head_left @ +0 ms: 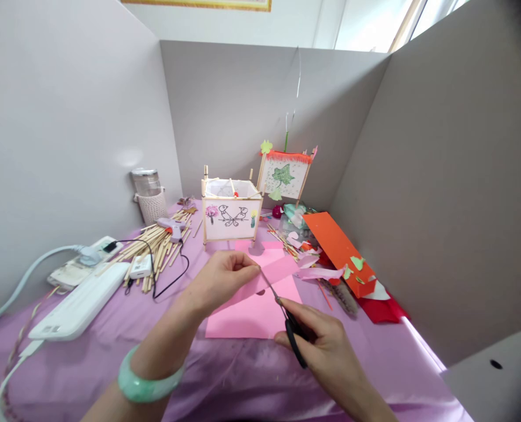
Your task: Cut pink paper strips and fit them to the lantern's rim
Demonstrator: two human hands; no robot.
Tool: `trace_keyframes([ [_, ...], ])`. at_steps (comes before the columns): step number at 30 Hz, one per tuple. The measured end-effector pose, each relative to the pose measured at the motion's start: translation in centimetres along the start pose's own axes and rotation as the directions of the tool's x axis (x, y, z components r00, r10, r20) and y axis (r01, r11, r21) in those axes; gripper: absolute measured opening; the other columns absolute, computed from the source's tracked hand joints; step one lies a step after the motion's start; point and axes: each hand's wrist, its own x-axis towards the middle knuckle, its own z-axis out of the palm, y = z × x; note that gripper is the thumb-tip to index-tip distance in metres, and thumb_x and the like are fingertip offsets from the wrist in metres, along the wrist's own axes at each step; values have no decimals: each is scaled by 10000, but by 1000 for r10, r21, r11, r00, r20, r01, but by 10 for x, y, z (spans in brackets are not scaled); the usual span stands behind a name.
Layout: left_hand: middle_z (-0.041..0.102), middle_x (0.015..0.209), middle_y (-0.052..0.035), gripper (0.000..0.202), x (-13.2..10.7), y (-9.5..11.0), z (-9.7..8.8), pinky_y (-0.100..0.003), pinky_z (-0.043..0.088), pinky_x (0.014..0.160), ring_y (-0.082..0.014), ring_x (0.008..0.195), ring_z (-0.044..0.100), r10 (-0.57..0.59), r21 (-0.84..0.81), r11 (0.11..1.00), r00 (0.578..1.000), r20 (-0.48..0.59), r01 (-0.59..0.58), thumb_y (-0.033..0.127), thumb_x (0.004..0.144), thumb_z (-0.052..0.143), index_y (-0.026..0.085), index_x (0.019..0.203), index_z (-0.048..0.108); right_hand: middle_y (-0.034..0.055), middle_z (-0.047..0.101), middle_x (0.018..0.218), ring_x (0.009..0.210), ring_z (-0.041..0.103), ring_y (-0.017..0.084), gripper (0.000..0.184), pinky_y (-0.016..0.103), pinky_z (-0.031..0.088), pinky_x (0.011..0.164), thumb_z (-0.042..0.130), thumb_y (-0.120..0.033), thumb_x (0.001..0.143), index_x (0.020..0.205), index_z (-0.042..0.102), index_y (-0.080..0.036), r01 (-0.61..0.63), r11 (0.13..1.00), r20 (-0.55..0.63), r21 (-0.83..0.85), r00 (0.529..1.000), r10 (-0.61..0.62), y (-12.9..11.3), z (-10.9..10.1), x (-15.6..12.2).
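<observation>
My right hand (324,337) grips a pair of scissors (296,339) by the black handles, with the blades pointing up and left. The blade tip reaches the fingertips of my left hand (231,272). Thumb and forefinger of that hand are pinched together on a pink paper strip (275,274), partly hidden by the hand. Whether the blades are cutting into the strip cannot be made out. Beneath it, a pink paper sheet (255,319) lies on the table. Just behind stands a box-shaped stick lantern (231,220) with two birds drawn on its front panel.
Thin wooden sticks (155,249), a glue gun (172,225) and a white power bank (82,302) with cables lie left. Orange card (339,252) and paper scraps (315,273) cover the right. A second lantern (284,176) and a cup (149,196) stand behind, within grey partitions (260,88).
</observation>
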Motion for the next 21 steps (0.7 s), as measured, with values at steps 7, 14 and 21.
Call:
trace_keyframes([
  [7,653,658,-36,170,4,-3,-1,-260,448,580,-175,647,615,-29,62,998,997,-65,33,311,723,580,156,660,611,14,692,819,676,605,153,405,245,484,656,674,-346,758,1146,662,-234,10,999,-22,-38,1000,-11,8,3,2],
  [14,610,637,-3,147,21,-7,-19,-248,465,515,-175,600,648,-9,-14,1000,964,-266,6,314,732,571,168,746,561,63,693,974,864,633,220,432,283,429,700,544,-201,787,1219,555,-220,-101,872,12,-479,993,121,20,-22,34],
  [21,589,625,3,165,55,-23,-19,-227,434,456,-112,487,552,-19,-142,990,984,-175,-6,211,739,531,151,883,586,97,643,1073,994,583,228,417,259,383,738,558,-148,742,1155,590,-200,179,745,323,-643,945,52,28,-33,77],
])
